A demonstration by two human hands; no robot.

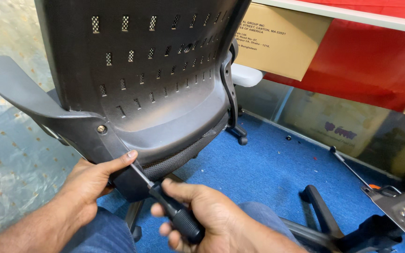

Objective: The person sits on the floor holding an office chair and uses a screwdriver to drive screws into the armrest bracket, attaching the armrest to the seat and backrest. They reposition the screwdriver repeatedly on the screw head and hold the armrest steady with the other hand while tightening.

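A black plastic office chair back (151,70) with rows of small slots fills the upper middle. An armrest bracket (48,112) joins it at the lower left, with one screw (101,129) showing in it. My left hand (92,180) grips the lower end of the bracket, thumb pressed along its edge. My right hand (207,218) is closed around the black handle of a screwdriver (176,215), whose shaft points up-left into the bracket beside my left thumb. The tip is hidden.
Blue carpet (268,164) covers the floor. A black star-shaped chair base (324,225) and a grey metal seat plate (404,206) lie at the lower right. A cardboard box (277,40) and a red panel (366,61) stand behind. Plastic sheeting (5,154) lies at left.
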